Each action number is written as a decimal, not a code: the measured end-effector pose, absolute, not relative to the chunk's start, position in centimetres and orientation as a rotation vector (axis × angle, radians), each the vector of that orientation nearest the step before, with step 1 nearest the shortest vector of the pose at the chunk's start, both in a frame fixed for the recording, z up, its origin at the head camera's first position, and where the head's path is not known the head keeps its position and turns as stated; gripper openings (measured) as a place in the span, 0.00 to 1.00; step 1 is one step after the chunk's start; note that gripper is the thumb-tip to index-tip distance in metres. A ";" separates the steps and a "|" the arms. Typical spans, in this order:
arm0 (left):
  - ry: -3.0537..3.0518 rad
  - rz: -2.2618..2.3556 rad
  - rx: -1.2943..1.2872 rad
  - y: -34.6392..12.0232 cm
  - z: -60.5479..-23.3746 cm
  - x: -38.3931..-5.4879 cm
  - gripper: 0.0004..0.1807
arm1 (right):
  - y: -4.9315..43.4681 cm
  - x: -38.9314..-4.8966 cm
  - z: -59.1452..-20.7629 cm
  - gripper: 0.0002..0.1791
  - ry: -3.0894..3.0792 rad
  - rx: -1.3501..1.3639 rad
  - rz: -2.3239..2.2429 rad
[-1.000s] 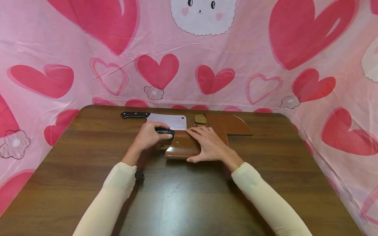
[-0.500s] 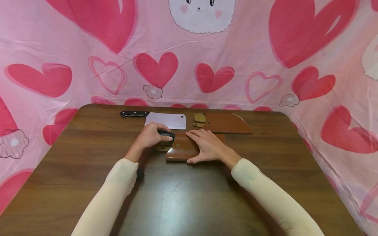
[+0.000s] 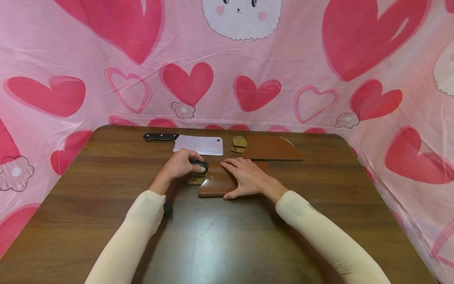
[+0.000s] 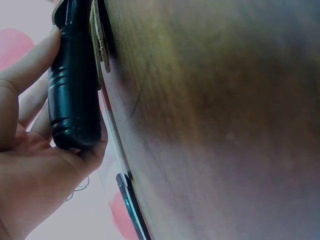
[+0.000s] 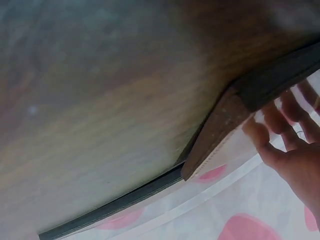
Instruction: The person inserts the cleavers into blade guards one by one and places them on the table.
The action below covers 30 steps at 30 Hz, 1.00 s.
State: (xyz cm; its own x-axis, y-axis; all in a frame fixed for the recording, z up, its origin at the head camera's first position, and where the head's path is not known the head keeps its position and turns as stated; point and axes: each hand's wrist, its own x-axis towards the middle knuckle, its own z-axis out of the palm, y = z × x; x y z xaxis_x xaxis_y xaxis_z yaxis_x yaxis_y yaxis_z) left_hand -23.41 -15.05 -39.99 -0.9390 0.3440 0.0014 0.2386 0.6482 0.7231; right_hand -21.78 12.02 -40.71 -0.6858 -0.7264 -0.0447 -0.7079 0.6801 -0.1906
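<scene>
I see a cleaver (image 3: 198, 145) near the table's (image 3: 220, 244) back edge; a left hand (image 3: 181, 163) gripping a black handle (image 4: 75, 100) at the mouth of a brown sheath (image 3: 218, 184), roughly midway between the side edges; a right hand (image 3: 246, 177) spread wide over it; a second sheath (image 3: 273, 148) near the back edge.

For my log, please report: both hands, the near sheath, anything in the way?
Left hand grips black handle at left end of near sheath. Right hand rests on near sheath. Cleaver and second sheath lie farther back, apparently not obstructing.
</scene>
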 end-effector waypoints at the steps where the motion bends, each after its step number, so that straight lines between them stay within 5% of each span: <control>1: 2.725 1.162 0.484 -15.1 -40.0 -23.4 0.15 | 12.0 -21.8 -40.7 0.62 2.770 -1.188 -0.235; 18: 2.729 1.142 0.507 -15.3 -39.8 -22.8 0.14 | 11.8 -21.9 -40.8 0.63 2.725 -1.155 -0.251; 30: 2.668 1.258 0.504 -15.9 -39.8 -23.2 0.16 | 12.7 -22.4 -39.9 0.52 2.724 -1.104 -0.373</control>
